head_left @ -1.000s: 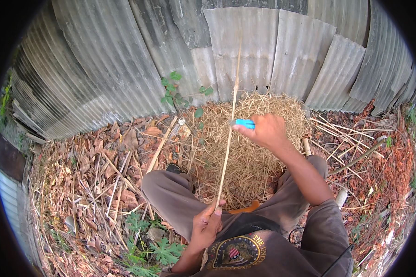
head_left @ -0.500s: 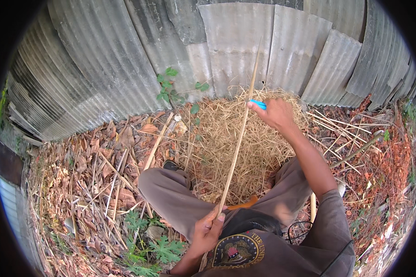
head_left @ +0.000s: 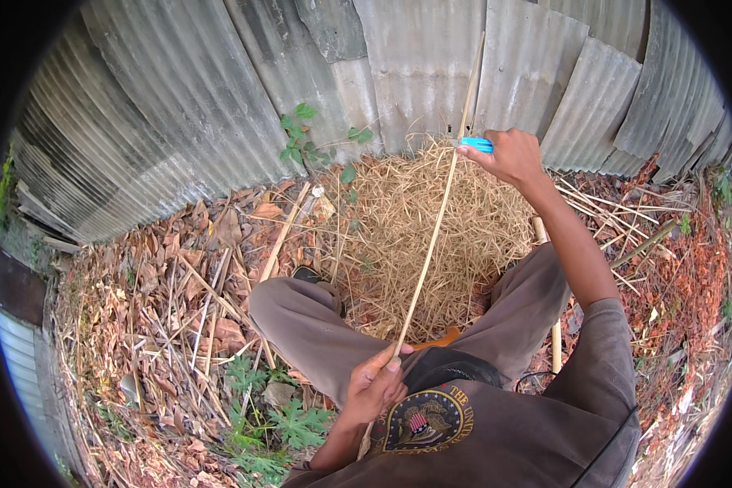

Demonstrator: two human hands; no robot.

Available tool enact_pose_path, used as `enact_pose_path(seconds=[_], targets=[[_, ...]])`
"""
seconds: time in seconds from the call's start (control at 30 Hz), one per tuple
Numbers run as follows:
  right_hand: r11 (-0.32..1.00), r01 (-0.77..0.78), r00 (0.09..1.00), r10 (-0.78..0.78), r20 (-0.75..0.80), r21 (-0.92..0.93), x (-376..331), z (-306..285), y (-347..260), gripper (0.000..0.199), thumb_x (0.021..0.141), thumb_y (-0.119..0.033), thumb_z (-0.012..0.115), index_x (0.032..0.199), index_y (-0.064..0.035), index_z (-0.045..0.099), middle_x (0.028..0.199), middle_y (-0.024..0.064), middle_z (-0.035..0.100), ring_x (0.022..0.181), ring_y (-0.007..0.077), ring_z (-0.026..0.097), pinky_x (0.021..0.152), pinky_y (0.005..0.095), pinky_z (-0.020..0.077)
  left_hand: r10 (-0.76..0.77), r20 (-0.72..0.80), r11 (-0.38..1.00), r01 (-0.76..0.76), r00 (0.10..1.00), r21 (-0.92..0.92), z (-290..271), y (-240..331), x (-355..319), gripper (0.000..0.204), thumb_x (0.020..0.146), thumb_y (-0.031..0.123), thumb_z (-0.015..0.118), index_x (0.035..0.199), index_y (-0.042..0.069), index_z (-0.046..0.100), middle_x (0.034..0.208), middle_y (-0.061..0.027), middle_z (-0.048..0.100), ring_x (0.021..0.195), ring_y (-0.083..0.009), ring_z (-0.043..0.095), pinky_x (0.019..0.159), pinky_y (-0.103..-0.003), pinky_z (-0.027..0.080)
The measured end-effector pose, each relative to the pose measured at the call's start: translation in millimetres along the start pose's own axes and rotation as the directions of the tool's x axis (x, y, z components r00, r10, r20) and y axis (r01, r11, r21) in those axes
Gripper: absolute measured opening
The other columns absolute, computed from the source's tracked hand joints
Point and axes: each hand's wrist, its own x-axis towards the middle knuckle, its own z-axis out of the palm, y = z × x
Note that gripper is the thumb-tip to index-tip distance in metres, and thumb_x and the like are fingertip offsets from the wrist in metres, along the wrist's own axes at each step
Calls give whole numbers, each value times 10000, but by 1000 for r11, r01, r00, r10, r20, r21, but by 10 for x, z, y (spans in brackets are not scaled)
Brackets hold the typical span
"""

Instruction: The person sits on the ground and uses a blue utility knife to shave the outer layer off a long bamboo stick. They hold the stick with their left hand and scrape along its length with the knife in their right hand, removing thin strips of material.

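Note:
My left hand (head_left: 374, 387) grips the near end of a long, thin, pale strip (head_left: 429, 259), which looks like split bamboo, close to my lap. The strip slants up and away, its far tip in front of the metal wall. My right hand (head_left: 514, 158), arm stretched out, is closed round a blue-handled knife (head_left: 477, 145). Only a short part of its blade shows, against the strip well up its length. Below the strip lies a heap of pale shavings (head_left: 472, 220), between my bent legs.
A corrugated metal wall (head_left: 179, 106) curves across the far side. Dry leaves and sticks (head_left: 195, 301) cover the ground at left, with green plants (head_left: 297, 423) near my left arm. Loose strips (head_left: 618, 211) lie at right. An orange-brown object (head_left: 443, 335) sits at my lap.
My right hand with the knife has moved farther away along the strip, up and slightly right. The strip's far tip has shifted up and right; my left hand still holds the near end.

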Motion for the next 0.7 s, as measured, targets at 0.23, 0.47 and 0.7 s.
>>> enact_pose_path(seconds=[0.23, 0.47, 0.7], targets=[[898, -16, 969, -94, 227, 440, -723, -333, -793, 716, 825, -708, 488, 608, -39, 623, 440, 95, 486, 441, 282, 539, 471, 415, 413, 44, 88, 998, -39, 995, -58, -63, 60, 129, 393, 1045, 239, 277, 1250, -57, 436, 490, 10, 354, 324, -71, 277, 405, -215, 303], [885, 393, 912, -410, 19, 249, -1356, -147, -1302, 680, 675, -769, 599, 540, -104, 565, 417, 64, 493, 384, 255, 551, 411, 384, 439, 134, -68, 966, -115, 989, 230, -6, 231, 189, 364, 1028, 232, 348, 1239, -42, 462, 491, 11, 349, 363, -58, 276, 423, -221, 296], [970, 147, 988, -155, 24, 193, -743, 54, -967, 745, 749, -790, 482, 547, -83, 608, 428, 92, 524, 373, 265, 554, 389, 381, 430, 165, -79, 971, -148, 983, 185, -13, 85, 120, 351, 1022, 168, 384, 1304, -30, 452, 542, 39, 365, 481, -22, 313, 450, -197, 281]])
